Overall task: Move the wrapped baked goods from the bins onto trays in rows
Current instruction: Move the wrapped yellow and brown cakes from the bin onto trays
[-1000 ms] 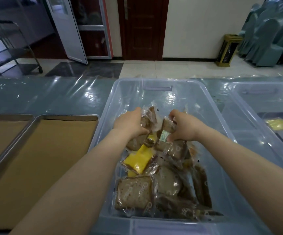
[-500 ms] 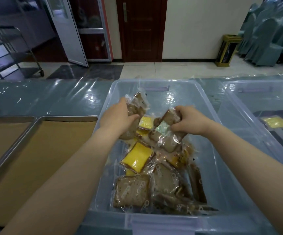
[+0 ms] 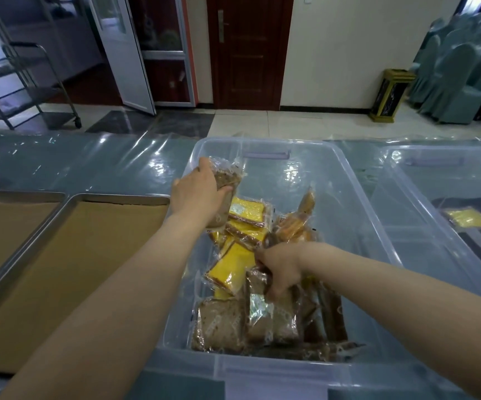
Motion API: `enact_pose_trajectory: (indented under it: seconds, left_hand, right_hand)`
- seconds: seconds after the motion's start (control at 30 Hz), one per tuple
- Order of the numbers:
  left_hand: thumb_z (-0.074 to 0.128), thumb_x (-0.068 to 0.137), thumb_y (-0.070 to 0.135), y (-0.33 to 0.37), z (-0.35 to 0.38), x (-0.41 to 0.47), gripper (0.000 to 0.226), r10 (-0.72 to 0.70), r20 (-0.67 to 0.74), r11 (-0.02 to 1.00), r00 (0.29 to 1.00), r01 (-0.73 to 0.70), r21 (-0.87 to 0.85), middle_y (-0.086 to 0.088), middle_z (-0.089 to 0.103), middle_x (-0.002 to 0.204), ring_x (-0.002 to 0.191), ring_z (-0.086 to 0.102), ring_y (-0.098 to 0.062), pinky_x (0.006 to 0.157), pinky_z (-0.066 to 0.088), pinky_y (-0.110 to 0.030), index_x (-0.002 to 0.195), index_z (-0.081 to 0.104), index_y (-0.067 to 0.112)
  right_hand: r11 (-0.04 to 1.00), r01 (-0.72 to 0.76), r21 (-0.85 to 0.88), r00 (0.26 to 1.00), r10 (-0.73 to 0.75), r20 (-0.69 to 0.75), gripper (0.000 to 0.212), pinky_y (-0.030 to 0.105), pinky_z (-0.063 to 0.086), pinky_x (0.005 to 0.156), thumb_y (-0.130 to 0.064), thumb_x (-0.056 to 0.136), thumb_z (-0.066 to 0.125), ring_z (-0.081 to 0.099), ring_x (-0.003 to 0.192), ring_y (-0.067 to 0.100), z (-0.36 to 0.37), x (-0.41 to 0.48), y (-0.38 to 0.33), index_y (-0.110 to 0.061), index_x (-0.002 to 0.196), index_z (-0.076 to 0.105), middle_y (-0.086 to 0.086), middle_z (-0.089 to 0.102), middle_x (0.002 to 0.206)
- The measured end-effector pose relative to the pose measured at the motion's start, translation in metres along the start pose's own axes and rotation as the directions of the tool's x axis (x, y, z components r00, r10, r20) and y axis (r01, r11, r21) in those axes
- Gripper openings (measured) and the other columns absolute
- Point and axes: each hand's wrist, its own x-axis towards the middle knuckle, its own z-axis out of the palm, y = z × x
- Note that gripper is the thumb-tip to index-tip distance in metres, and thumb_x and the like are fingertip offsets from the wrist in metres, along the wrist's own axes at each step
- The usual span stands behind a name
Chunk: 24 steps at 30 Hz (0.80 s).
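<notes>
Moved since half a second ago: left hand (image 3: pixel 197 194) lifted up and toward the left rim of the bin (image 3: pixel 357 203), carrying a brown wrapped slice (image 3: pixel 224 197); right hand (image 3: pixel 281 269) dropped lower, down into the pile. Left hand closed around that slice, held above the bin's left edge, long axis running up and away, sealed end of the wrapper pointing toward the far wall of the bin. Right hand closed on another brown packet (image 3: pixel 258 282) in the middle of the heap, fingers curled over its top edge; long axis of this one hard to tell under the hand.

In the clear bin: brown bread slices (image 3: pixel 222 327) lying flat at the near end, yellow cake packets (image 3: pixel 232 269) tilted across the middle, an orange-brown packet (image 3: pixel 294 226) standing on edge behind them. Second clear bin (image 3: pixel 406 174) to the right, holding a yellow packet (image 3: pixel 468 218) lying flat. Two metal trays to the left, near tray (image 3: pixel 118 197) and far tray (image 3: pixel 17 194), each lined with brown paper, with no packets on the visible parts.
</notes>
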Motion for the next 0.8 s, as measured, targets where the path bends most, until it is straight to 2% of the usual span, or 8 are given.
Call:
enact_pose_trajectory:
  seconds: [0.07,0.17,0.33,0.43,0.53,0.67,0.73,0.8]
  left_hand:
    - [0.061,0.085,0.046,0.001,0.002,0.000,0.050,0.016,0.016,0.999,1.000,-0.017,0.033,-0.009,0.063,0.105,0.095,0.060,-0.032,0.083,0.038,-0.043,0.112,0.038,0.012]
    - [0.061,0.085,0.046,0.002,0.002,-0.001,0.046,0.027,0.025,0.999,0.999,-0.028,0.037,-0.007,0.063,0.105,0.096,0.060,-0.030,0.083,0.037,-0.043,0.109,0.037,0.015]
    - [0.061,0.085,0.047,0.004,-0.004,-0.008,0.042,0.054,0.053,0.998,0.997,-0.055,0.014,-0.005,0.062,0.103,0.095,0.059,-0.029,0.079,0.036,-0.041,0.098,0.029,0.022]
    - [0.060,0.086,0.045,0.011,-0.009,-0.010,0.040,0.114,0.073,0.993,0.991,-0.117,0.030,-0.006,0.061,0.107,0.097,0.058,-0.029,0.081,0.037,-0.041,0.106,0.039,0.017]
    - [0.059,0.087,0.043,0.015,-0.021,-0.013,0.039,0.174,0.014,0.984,0.985,-0.174,0.039,-0.005,0.061,0.108,0.098,0.057,-0.028,0.082,0.036,-0.040,0.110,0.044,0.016]
    - [0.058,0.088,0.042,0.014,-0.039,-0.028,0.037,0.307,-0.107,0.950,0.946,-0.297,0.098,-0.003,0.059,0.107,0.095,0.055,-0.026,0.079,0.034,-0.037,0.114,0.051,0.017]
    - [0.060,0.088,0.029,0.013,-0.046,-0.040,0.033,0.385,-0.133,0.916,0.913,-0.361,0.173,-0.004,0.057,0.108,0.094,0.054,-0.025,0.079,0.032,-0.035,0.117,0.052,0.017]
    - [0.060,0.082,0.006,0.013,-0.052,-0.053,0.040,0.429,-0.162,0.893,0.889,-0.390,0.224,-0.008,0.056,0.107,0.091,0.052,-0.027,0.077,0.031,-0.035,0.120,0.053,0.014]
  right_hand:
    - [0.998,-0.004,-0.058,1.000,0.005,0.020,0.076,0.035,0.051,0.076,-0.043,0.072,0.077,0.055,0.092,0.023,0.002,-0.002,-0.005,-0.012,0.130,0.039,0.001,0.052,0.102]
    - [0.992,0.004,-0.128,1.000,-0.005,-0.007,0.079,0.045,0.053,0.082,-0.043,0.073,0.077,0.058,0.095,0.029,0.008,-0.009,-0.008,-0.013,0.131,0.033,0.009,0.057,0.112]
    - [0.988,0.063,-0.140,0.995,-0.073,-0.066,0.073,0.045,0.053,0.078,-0.040,0.076,0.075,0.058,0.093,0.028,0.017,-0.020,-0.013,-0.012,0.130,0.033,0.011,0.059,0.112]
    - [0.990,0.049,-0.132,0.999,-0.051,-0.011,0.076,0.047,0.055,0.079,-0.037,0.074,0.077,0.059,0.096,0.029,0.018,-0.024,-0.014,-0.016,0.131,0.032,0.011,0.055,0.114]
    - [0.996,0.027,-0.081,0.998,-0.023,0.051,0.078,0.047,0.056,0.079,-0.031,0.072,0.080,0.062,0.094,0.029,0.016,-0.028,-0.015,-0.018,0.131,0.031,0.012,0.057,0.116]
    - [0.984,0.035,-0.174,0.998,-0.043,-0.038,0.078,0.045,0.053,0.082,-0.033,0.071,0.081,0.058,0.096,0.029,0.016,-0.033,-0.019,-0.013,0.131,0.035,0.012,0.058,0.117]
    - [0.979,0.026,-0.204,0.997,-0.041,-0.070,0.076,0.045,0.053,0.081,-0.033,0.071,0.080,0.059,0.094,0.030,0.018,-0.037,-0.022,-0.013,0.129,0.036,0.012,0.060,0.112]
    - [0.973,0.014,-0.230,0.992,-0.043,-0.121,0.071,0.044,0.054,0.077,-0.033,0.071,0.077,0.059,0.091,0.030,0.021,-0.042,-0.026,-0.014,0.126,0.037,0.012,0.061,0.108]
